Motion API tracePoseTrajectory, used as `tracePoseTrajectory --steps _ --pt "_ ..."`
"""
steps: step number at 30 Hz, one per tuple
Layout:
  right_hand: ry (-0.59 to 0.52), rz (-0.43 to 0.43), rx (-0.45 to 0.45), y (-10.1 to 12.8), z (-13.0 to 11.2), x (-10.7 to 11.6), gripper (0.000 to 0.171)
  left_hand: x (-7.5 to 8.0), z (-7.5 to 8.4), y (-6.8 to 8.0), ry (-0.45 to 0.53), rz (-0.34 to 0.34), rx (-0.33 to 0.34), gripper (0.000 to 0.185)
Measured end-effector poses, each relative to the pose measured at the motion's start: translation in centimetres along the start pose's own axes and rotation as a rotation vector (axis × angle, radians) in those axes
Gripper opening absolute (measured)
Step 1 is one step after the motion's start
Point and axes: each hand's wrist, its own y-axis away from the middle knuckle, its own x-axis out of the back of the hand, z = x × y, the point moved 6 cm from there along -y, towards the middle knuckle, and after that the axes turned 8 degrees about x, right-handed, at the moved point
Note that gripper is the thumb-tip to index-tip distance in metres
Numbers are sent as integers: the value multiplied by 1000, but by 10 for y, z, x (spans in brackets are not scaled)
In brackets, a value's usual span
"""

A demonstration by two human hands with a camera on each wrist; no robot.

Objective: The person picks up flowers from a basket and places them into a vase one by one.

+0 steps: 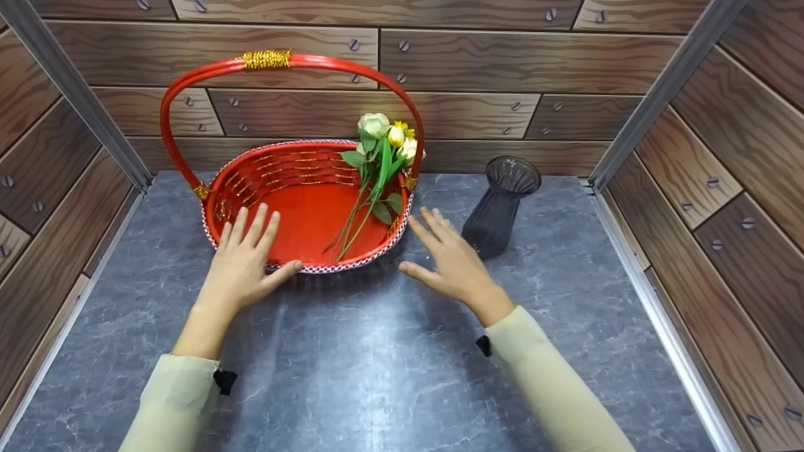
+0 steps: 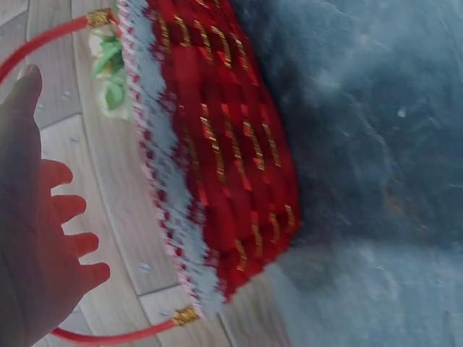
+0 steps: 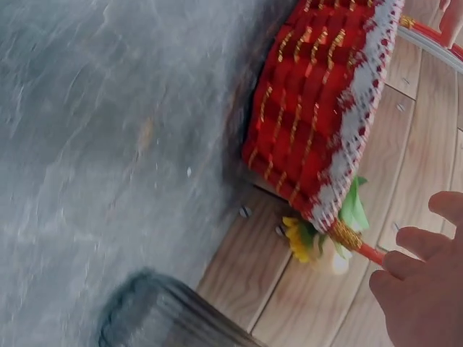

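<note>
A red woven basket [image 1: 301, 213] with a tall red handle [image 1: 333, 61] and gold trim stands toward the back of the table. Inside it, against the right wall, leans a small bunch of flowers [image 1: 380, 150] with white and yellow blooms and green stems. My left hand [image 1: 242, 267] hovers at the basket's front left rim, fingers spread, holding nothing. Off the basket's front right side is my right hand [image 1: 446, 257], also with fingers spread and nothing in it. Just beyond that hand a dark ribbed glass vase [image 1: 496, 210] stands upright on the table.
The grey marbled tabletop [image 1: 352, 370] runs back to a wood-patterned wall [image 1: 477, 63]. Similar panels [image 1: 741, 188] with metal edge strips rise on the left and right.
</note>
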Motion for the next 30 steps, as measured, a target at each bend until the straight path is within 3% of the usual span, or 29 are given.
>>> tracePoseTrajectory --steps 6,11,22,30 --pt "10 -77 14 -21 -8 -28 85 -19 -28 3 -11 -49 74 99" --pt "23 -91 42 -32 -13 -46 86 -31 -44 5 -24 -89 101 99" --pt "54 -81 128 -47 -13 -66 72 -33 -61 -7 -2 -92 121 99" --pt "47 -47 154 -52 -6 -65 58 -38 -65 -14 -9 -92 114 97"
